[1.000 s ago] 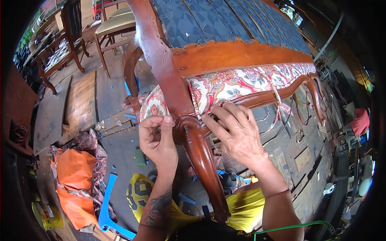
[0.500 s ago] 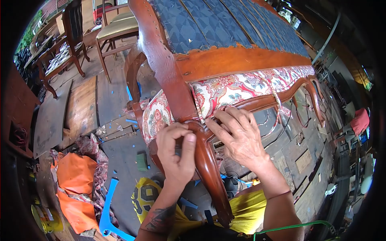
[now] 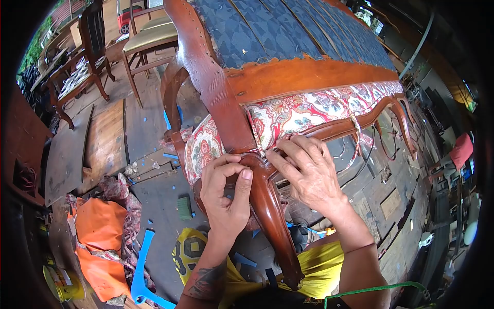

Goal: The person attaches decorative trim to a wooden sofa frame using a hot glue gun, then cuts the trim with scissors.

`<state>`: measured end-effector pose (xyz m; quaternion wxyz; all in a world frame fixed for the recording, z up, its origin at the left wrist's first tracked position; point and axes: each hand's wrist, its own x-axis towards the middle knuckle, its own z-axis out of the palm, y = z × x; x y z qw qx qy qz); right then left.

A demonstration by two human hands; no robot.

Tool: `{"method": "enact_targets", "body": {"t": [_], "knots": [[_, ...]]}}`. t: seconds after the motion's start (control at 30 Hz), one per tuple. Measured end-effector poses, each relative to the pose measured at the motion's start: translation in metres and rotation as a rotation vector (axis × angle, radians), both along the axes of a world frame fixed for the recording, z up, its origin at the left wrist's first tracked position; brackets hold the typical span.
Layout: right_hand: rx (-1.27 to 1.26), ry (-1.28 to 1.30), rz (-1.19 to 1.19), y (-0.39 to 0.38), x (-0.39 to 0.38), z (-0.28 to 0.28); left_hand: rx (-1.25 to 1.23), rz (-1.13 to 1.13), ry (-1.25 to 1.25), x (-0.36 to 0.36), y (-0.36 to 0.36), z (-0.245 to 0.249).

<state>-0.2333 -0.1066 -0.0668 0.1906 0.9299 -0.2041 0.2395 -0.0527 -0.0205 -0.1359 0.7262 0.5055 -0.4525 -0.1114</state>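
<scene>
A carved wooden chair frame (image 3: 267,211) has blue patterned fabric (image 3: 267,31) on its back and red-and-white floral fabric (image 3: 303,114) along the seat. My right hand (image 3: 309,167) touches the floral edge just right of the corner joint, fingers bent; its fingertips meet a narrow trim (image 3: 261,149) there. Beside the top of the leg, on its left, my left hand (image 3: 225,190) has thumb and forefinger curled close together. Whatever lies between those fingertips is too small to make out. A loose length of patterned cord (image 3: 357,139) hangs over the seat rail.
Orange material (image 3: 102,221) and floral scraps lie on the floor at left, near a blue strip (image 3: 139,273) and a yellow container (image 3: 64,283). Other chairs (image 3: 149,41) stand at the upper left. A green cord (image 3: 381,288) crosses the lower right.
The view has shifted slightly. Both hands stay at the same corner, with only small finger movements.
</scene>
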Motion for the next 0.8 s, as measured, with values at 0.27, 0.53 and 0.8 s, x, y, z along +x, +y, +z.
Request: {"method": "enact_targets", "body": {"t": [0.27, 0.53, 0.8], "knots": [[0.004, -0.001, 0.006, -0.0008, 0.0002, 0.0005, -0.009, -0.007, -0.011, 0.0007, -0.0008, 0.0002], [0.011, 0.004, -0.004, -0.001, -0.0005, -0.0006, -0.023, -0.025, 0.042, 0.0015, -0.0037, -0.001], [0.012, 0.001, -0.01, -0.001, -0.0005, -0.0014, -0.048, -0.011, 0.031, 0.0027, -0.0079, -0.0011]]}}
